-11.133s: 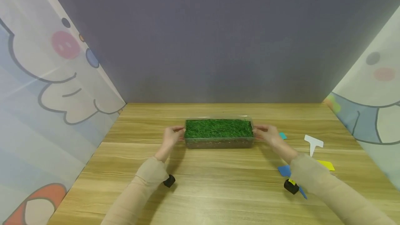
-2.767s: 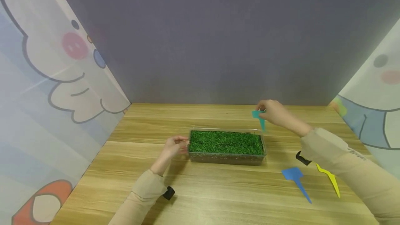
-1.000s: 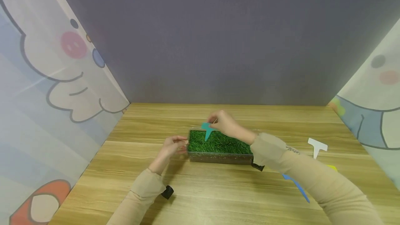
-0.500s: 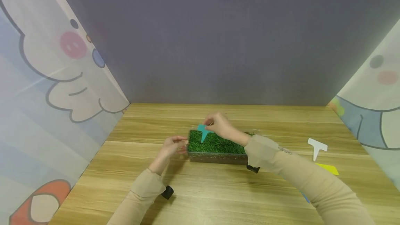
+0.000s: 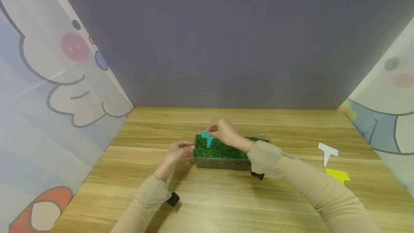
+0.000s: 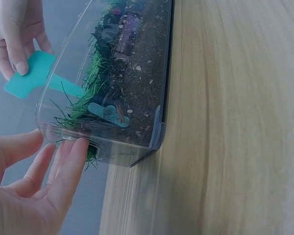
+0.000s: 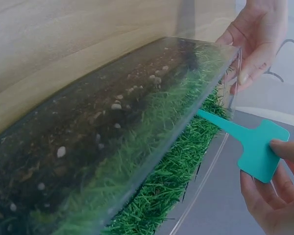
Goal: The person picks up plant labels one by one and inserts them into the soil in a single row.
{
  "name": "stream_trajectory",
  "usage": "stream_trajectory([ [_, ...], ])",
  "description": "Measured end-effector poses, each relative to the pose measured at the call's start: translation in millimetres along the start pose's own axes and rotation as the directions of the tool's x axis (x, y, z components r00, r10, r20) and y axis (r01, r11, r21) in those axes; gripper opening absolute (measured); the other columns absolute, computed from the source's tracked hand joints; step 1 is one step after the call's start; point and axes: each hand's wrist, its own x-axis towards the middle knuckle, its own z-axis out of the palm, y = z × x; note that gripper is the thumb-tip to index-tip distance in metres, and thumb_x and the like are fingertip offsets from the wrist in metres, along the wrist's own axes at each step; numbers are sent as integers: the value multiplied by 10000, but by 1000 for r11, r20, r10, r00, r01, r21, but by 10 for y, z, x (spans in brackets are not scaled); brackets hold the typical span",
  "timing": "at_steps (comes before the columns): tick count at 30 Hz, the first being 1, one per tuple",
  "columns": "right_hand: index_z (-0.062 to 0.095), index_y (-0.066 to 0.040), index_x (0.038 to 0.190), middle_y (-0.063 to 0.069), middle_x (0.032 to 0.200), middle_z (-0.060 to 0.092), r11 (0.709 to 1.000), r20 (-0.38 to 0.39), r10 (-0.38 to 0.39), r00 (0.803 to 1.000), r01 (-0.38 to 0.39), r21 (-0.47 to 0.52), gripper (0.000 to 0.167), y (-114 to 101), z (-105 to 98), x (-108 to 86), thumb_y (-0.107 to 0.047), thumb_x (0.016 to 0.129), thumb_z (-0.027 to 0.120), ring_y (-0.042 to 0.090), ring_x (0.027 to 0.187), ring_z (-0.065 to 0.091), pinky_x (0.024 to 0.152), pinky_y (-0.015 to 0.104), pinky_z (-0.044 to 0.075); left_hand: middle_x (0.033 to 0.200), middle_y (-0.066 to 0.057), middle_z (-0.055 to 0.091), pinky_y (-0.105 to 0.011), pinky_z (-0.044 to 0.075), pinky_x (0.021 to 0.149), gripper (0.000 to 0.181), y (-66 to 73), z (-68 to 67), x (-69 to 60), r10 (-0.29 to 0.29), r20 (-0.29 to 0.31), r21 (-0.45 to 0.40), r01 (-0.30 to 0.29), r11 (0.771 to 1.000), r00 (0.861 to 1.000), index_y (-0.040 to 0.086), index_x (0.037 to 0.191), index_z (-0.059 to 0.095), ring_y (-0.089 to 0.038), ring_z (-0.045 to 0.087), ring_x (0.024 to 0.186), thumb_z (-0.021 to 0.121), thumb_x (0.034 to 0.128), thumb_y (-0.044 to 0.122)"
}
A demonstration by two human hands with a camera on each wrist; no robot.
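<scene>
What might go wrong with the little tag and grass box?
The teal tag might bend if pushed, since the right hand pinches only its wide top. The clear box might slide, as the left hand touches just one end. The right sleeve might brush the yellow tag near it.

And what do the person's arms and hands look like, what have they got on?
The left hand and right hand are bare, with no gloves. The left sleeve and right sleeve are long and beige. There's small dark lettering on the right one, too tiny to read. A small black block pokes out by the left cuff, and another black one by the right.
</scene>
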Motion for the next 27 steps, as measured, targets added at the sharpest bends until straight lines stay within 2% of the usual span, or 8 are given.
stream_trajectory([
  [11,678,-42,934,77,960,633,1000,21,5,1000,-5,-2,138,-33,107,8,-21,823,598,189,828,578,669,259,517,922,-148,600,-392,540,748,230,1,-7,1,-13,-8,12,13,1000,1000,-85,1042,569,-180,562,696,573,832,11],
  [18,670,-47,949,75,972,623,1000,64,10,998,-9,-17,145,-3,175,27,-25,830,591,184,828,576,664,251,516,921,-146,599,-371,550,716,225,-20,-7,19,-4,-7,13,4,1000,1000,-82,1033,574,-179,560,691,579,834,22],
  [27,671,-35,950,87,996,627,999,51,-7,999,9,-33,147,-8,225,36,-18,826,593,204,877,587,718,272,523,929,-161,603,-380,547,721,239,-11,-6,8,5,-3,15,-5,1000,1000,-84,1046,568,-187,568,696,579,835,28],
])
